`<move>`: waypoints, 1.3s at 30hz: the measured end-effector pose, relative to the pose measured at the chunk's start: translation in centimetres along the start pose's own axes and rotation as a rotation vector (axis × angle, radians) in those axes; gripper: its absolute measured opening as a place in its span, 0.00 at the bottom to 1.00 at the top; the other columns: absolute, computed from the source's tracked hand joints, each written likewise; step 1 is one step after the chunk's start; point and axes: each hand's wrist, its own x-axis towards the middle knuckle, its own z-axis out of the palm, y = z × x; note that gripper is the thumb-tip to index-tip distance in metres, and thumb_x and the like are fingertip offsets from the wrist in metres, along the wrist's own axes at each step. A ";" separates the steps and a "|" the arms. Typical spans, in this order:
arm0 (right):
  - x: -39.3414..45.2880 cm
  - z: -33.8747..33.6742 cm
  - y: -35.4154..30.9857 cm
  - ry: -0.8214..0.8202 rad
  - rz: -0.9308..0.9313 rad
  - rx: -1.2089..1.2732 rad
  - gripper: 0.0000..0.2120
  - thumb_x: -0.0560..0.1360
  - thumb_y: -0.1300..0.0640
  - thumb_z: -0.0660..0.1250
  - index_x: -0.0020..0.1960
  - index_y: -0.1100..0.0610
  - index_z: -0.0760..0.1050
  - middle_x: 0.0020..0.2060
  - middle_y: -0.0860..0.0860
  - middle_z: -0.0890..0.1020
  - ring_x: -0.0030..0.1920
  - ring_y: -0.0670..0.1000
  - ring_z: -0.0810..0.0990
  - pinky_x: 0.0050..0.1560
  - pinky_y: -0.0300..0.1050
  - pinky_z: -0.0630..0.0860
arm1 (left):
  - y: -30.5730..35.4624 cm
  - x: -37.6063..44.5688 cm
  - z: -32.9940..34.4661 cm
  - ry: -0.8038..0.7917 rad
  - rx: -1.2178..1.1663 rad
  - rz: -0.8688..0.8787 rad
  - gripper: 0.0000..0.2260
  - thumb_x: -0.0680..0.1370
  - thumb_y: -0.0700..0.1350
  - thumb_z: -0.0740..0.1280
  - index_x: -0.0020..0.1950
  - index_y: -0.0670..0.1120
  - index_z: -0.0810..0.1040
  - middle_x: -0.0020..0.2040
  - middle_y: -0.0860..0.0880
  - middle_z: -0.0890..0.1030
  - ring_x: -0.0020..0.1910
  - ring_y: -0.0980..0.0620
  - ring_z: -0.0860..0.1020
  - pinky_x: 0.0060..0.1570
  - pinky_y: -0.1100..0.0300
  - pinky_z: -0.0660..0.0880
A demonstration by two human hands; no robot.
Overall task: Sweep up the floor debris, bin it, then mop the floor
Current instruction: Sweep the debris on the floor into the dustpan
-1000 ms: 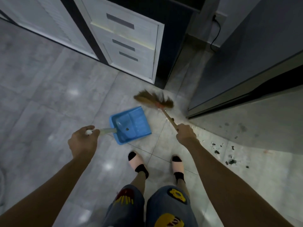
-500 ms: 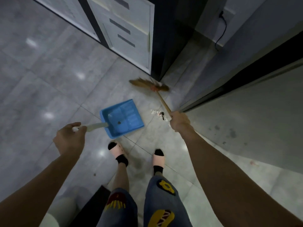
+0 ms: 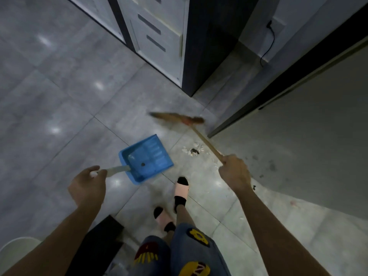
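My left hand (image 3: 87,186) grips the pale handle of a blue dustpan (image 3: 146,158), which rests low over the grey tiled floor with a small dark bit inside it. My right hand (image 3: 235,172) holds the wooden stick of a brown straw broom (image 3: 179,118); its blurred head is beyond the pan, near the dark cabinet corner. A small heap of white and dark debris (image 3: 192,151) lies on the tile between the pan's open edge and the broom stick. More dark specks (image 3: 271,166) dot the floor to the right of my right hand.
A white drawer cabinet (image 3: 159,36) with a dark side stands ahead. A grey door or panel (image 3: 298,126) and its dark edge run along the right, with a black cable (image 3: 268,42) behind. My slippered feet (image 3: 181,191) stand just behind the pan. A dark object (image 3: 99,242) sits at lower left.
I have stepped back a little, so the view has shifted. The broom head has swung left past the debris heap, and the dustpan sits closer to the heap.
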 end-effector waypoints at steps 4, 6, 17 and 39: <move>3.1 1.9 -3.7 0.014 0.012 0.015 0.14 0.76 0.61 0.63 0.61 0.58 0.76 0.57 0.58 0.81 0.57 0.60 0.80 0.55 0.49 0.77 | -2.1 -1.0 0.2 -0.037 0.032 0.038 0.14 0.76 0.47 0.67 0.60 0.43 0.80 0.53 0.39 0.83 0.52 0.41 0.80 0.60 0.43 0.75; 3.2 3.5 -4.3 -0.031 0.054 0.030 0.15 0.78 0.61 0.62 0.64 0.59 0.73 0.61 0.59 0.79 0.61 0.60 0.78 0.58 0.50 0.76 | -3.4 -1.3 0.2 -0.035 0.035 0.050 0.14 0.76 0.47 0.67 0.59 0.43 0.81 0.51 0.39 0.83 0.51 0.40 0.80 0.60 0.43 0.75; -2.9 7.3 -5.3 -0.037 0.110 0.274 0.17 0.78 0.63 0.60 0.66 0.59 0.72 0.61 0.58 0.79 0.59 0.59 0.79 0.55 0.49 0.77 | -6.5 -3.1 -0.6 -0.105 -0.096 -0.002 0.14 0.75 0.47 0.67 0.59 0.47 0.81 0.55 0.41 0.82 0.55 0.42 0.79 0.63 0.45 0.74; -10.8 7.8 5.9 -0.011 -0.088 -0.159 0.11 0.76 0.60 0.61 0.57 0.59 0.76 0.53 0.57 0.82 0.52 0.59 0.82 0.49 0.50 0.78 | -9.5 -9.8 -2.1 -0.051 -0.087 -0.025 0.15 0.76 0.46 0.68 0.61 0.43 0.80 0.55 0.40 0.82 0.51 0.42 0.81 0.60 0.46 0.76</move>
